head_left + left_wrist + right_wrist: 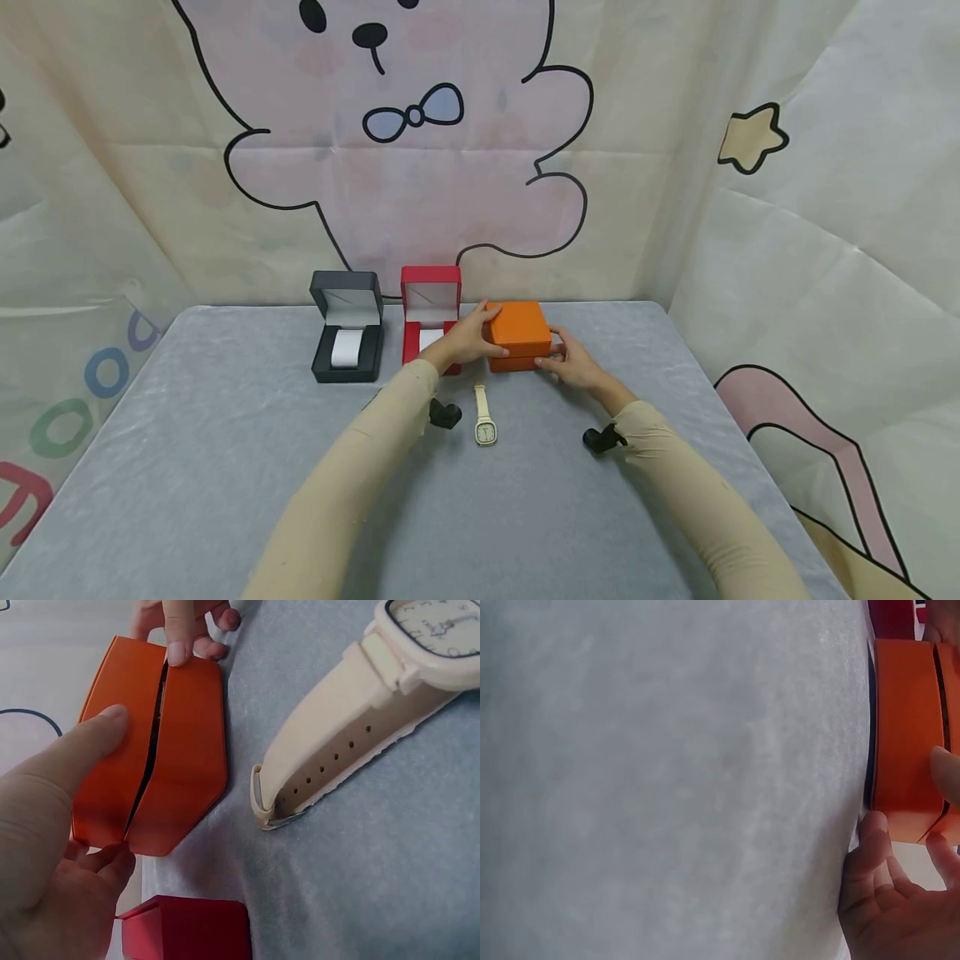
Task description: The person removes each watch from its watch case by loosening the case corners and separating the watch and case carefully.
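Note:
An orange watch box (pixel 519 327) stands near the back of the table, with a thin dark gap between its lid (pixel 124 750) and base (pixel 189 742). My left hand (pixel 468 336) holds the lid from the left, its thumb on the front face and fingertips at the side. From the right, my right hand (pixel 576 363) grips the lower part, thumb against the front and fingers round the side. In front of the box lies a cream wristwatch (pixel 484 421), its strap fastened in a loop and its dial towards me. The box's inside is hidden.
Left of the orange box stands an open red watch box (pixel 432 287), partly behind my left hand. Further left is an open dark grey watch box (pixel 347 297) with a white cushion (pixel 347 348). A patterned curtain (pixel 637 125) hangs behind the grey-covered table (pixel 225 467).

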Tool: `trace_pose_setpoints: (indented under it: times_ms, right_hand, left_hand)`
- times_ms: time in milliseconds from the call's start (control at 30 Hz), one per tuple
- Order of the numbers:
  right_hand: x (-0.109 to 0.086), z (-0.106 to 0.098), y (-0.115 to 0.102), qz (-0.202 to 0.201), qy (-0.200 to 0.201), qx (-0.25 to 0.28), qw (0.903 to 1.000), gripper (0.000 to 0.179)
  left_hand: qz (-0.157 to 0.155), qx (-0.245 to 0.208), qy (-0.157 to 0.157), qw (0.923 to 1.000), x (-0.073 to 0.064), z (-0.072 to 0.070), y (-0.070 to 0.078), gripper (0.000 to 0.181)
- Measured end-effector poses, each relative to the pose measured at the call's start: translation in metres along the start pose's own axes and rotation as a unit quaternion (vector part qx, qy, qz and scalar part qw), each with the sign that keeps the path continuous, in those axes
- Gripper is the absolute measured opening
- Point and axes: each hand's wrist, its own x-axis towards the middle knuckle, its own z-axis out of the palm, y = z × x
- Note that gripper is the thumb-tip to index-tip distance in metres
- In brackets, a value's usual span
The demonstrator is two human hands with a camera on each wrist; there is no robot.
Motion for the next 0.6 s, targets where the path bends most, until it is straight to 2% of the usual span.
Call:
trace_pose_setpoints:
  times_ms: [100,133,433,600]
  right_hand:
    - [-0.0011,-0.0008,-0.0005,-0.001,-0.008,0.012,0.9999,0.076]
    - [-0.0037,-0.0014,-0.0053,0.004,-0.011,0.014,0.9998,0.076]
    - [-0.0006,-0.0019,-0.0036,0.038,-0.016,0.021,0.9989,0.071]
    - [-0.0001,-0.0016,-0.0031,0.038,-0.015,0.027,0.9988,0.058]
  left_hand:
    - [-0.002,0.002,-0.001,1.0000,0.0003,-0.0010,0.0005,0.095]
    - [-0.004,0.003,-0.001,1.0000,0.0002,-0.0012,0.0007,0.094]
    - [-0.010,-0.006,-0.004,0.9999,-0.0002,-0.0024,0.0016,0.094]
    - [-0.009,-0.015,-0.012,0.9998,-0.0014,-0.0043,0.0013,0.093]
